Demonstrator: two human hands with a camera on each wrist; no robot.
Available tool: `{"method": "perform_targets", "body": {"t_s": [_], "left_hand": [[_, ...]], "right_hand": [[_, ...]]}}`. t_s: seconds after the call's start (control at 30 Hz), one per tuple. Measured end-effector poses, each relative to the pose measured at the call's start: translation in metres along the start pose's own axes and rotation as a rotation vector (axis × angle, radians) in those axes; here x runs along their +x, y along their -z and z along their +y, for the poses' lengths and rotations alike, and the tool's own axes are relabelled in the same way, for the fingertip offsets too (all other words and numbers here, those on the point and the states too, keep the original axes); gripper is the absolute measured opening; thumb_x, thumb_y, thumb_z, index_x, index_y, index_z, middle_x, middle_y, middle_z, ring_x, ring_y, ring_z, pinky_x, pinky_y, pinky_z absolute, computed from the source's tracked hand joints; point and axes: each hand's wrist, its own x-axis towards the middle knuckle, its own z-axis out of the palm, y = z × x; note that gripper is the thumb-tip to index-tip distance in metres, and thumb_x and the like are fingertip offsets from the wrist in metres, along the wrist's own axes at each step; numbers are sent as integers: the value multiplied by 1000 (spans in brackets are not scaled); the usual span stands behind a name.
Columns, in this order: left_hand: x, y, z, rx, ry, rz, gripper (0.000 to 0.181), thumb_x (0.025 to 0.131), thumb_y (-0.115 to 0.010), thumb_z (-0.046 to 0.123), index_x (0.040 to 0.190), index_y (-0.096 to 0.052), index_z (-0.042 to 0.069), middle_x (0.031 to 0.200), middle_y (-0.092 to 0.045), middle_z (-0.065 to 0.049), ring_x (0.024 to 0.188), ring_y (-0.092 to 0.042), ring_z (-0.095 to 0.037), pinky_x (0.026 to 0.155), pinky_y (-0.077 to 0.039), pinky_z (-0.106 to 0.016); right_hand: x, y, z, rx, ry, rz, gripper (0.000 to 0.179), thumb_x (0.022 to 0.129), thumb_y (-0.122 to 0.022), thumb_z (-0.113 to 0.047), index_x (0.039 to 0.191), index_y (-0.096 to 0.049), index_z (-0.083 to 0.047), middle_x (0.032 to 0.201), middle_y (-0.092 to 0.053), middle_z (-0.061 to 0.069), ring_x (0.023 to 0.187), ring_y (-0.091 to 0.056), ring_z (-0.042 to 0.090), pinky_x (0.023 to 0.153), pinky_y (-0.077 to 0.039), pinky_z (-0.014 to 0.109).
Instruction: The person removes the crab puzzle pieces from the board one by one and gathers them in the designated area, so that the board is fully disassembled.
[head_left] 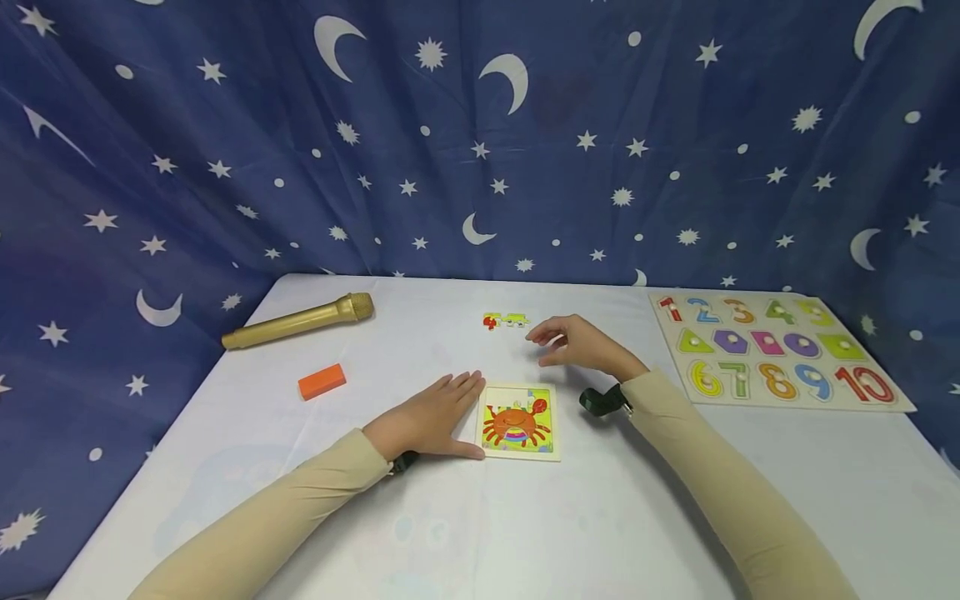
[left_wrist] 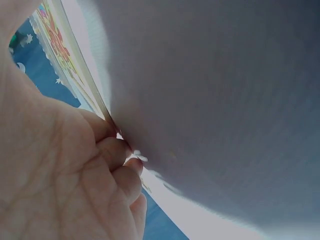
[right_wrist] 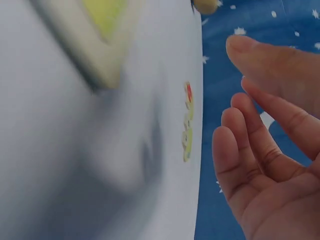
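Observation:
A small square jigsaw puzzle of a red crab (head_left: pixel 516 425) lies flat in its pale wooden frame (left_wrist: pixel 85 70). Pale backing shows along its upper left part. My left hand (head_left: pixel 435 417) rests at the frame's left side with fingers extended, fingertips and thumb right at the edge. Above the table, to the upper right of the puzzle, my right hand (head_left: pixel 577 343) hovers with loosely bent fingers and holds nothing. Just beyond its fingertips lie a red-and-yellow puzzle piece (head_left: pixel 491 320) and a green one (head_left: pixel 515 319), side by side. Both also appear in the right wrist view.
A gold microphone (head_left: pixel 300 322) lies at the back left, with an orange block (head_left: pixel 322 382) in front of it. On the right is a number-and-shape peg board (head_left: pixel 780 350). A blue star-patterned cloth (head_left: pixel 465 167) hangs behind the white table (head_left: pixel 525 533).

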Motion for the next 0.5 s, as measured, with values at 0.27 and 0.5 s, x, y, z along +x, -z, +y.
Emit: {"method": "perform_targets", "body": {"t_s": [0.27, 0.5], "left_hand": [[0, -1, -2, -2, -4, 6, 106, 79, -47, 75, 151, -15, 5, 158, -15, -11, 147, -16, -24, 120, -17, -42], [0, -2, -1, -5, -11, 16, 106, 79, -48, 75, 151, -15, 4, 158, -16, -11, 147, -16, -24, 120, -17, -41]], "right_hand": [[-26, -12, 0, -60, 104, -90, 37, 77, -76, -7, 111, -66, -2, 109, -67, 13, 95, -60, 24, 90, -53, 40], [-36, -25, 1, -113, 136, -145, 30, 75, -77, -8, 105, -70, -7, 101, -66, 6, 88, -58, 15, 80, -52, 28]]}}
